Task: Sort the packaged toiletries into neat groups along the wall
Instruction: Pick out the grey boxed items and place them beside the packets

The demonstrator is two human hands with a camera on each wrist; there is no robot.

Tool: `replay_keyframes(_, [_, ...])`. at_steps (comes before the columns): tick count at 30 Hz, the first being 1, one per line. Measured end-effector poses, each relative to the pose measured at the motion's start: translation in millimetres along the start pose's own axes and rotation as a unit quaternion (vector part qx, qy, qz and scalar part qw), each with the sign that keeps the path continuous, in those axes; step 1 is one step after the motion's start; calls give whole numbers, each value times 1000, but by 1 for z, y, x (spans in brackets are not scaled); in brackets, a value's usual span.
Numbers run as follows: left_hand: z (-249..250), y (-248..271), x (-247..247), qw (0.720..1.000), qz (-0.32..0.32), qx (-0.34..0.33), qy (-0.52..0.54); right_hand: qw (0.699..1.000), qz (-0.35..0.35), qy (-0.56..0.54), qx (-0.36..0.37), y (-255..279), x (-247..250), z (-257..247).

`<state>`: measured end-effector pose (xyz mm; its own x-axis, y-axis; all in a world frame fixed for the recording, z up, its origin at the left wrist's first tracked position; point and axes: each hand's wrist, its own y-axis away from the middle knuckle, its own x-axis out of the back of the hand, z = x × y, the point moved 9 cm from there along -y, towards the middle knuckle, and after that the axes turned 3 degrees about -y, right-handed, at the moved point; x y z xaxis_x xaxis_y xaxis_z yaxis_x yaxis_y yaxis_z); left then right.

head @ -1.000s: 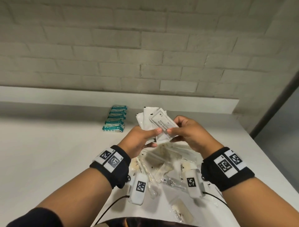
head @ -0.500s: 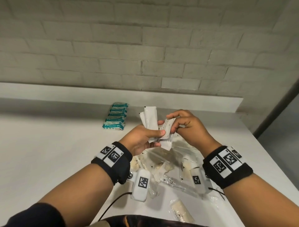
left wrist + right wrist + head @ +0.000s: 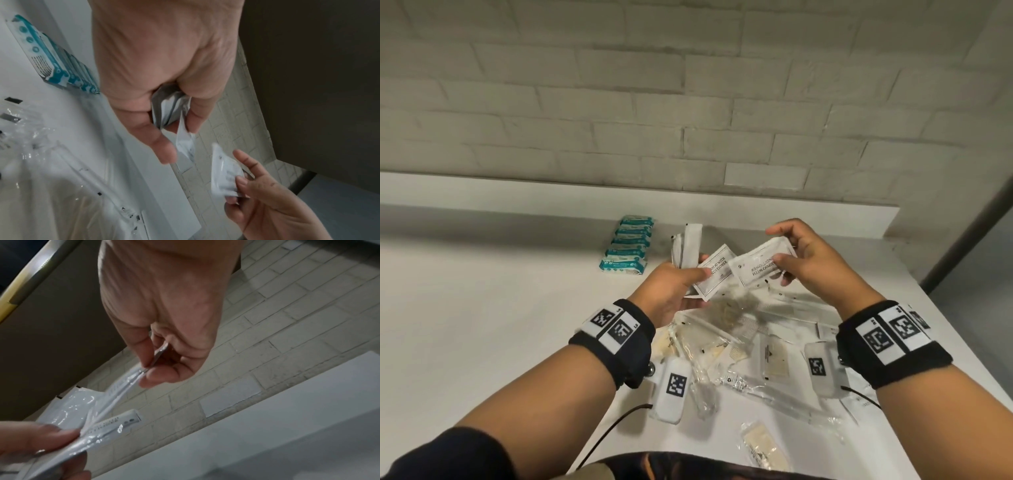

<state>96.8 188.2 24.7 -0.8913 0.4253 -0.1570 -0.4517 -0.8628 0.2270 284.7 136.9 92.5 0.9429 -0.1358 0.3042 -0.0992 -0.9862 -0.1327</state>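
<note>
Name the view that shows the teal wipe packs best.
The head view: the whole row of teal wipe packs lies by the wall. The left wrist view shows them close but slanted, partly behind the left hand. The right wrist view shows none.

Both forearms reach forward, each wrist wrapped in a black band (image 3: 619, 337) with 2 square-patterned tags. The left hand (image 3: 671, 291) is raised, thumb pressed across the top of what it grips, fingers curled beneath. The right hand (image 3: 808, 260) is just beside it at the same height, thumb and curled fingers pinching, index finger lifted above the pinch. The 2 hands do not touch.
</note>
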Motion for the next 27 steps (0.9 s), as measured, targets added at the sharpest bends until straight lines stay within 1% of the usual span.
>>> replay_keyframes(2, [1, 0, -3, 1000, -13, 2, -12, 999, -22, 27, -1, -3, -6, -5])
replay_keyframes(5, [4, 3, -10, 998, -45, 0, -38, 996, -78, 26, -17, -9, -22, -10])
replay_keyframes(7, [5, 5, -17, 996, -70, -1, -48, 991, -110, 72, -31, -11, -34, -15])
replay_keyframes(10, [6, 7, -25, 995, -96, -6, -41, 977, -151, 150, -29, -15, -54, -23])
replay_keyframes(12, [7, 8, -30, 993, -119, -14, -13, 974, -152, 164, -32, -18, -59, -25])
replay_keyframes(14, [9, 9, -32, 991, -133, -25, 6, 979, -129, 153, -33, -22, -61, -24])
replay_keyframes(15, [9, 8, -31, 992, -125, -30, 6, 985, -105, 135, -34, -23, -59, -23])
replay_keyframes(17, [10, 5, -25, 995, -88, -36, -2, 993, -48, 102, -30, -23, -53, -23])
replay_keyframes(18, [11, 3, -21, 997, -69, -40, -3, 995, -35, 92, -32, -22, -51, -22])
replay_keyframes(19, [13, 1, -18, 997, -55, -45, -1, 994, -41, 86, -43, -19, -52, -18])
replay_keyframes(21, [17, -2, -12, 998, -36, -53, 19, 988, -86, 97, -86, -13, -59, -4])
replay_keyframes(23, [20, -4, -6, 996, -24, -53, 67, 977, -125, 123, -119, -6, -67, 12])
replay_keyframes(24, [20, -5, -4, 994, -16, -45, 93, 974, -132, 140, -123, -5, -68, 17])
replay_keyframes(26, [16, -4, -2, 991, -7, -16, 133, 973, -106, 165, -120, -5, -64, 23])
replay_keyframes(27, [14, -4, -3, 990, -16, -2, 142, 978, -80, 148, -119, -5, -58, 24])
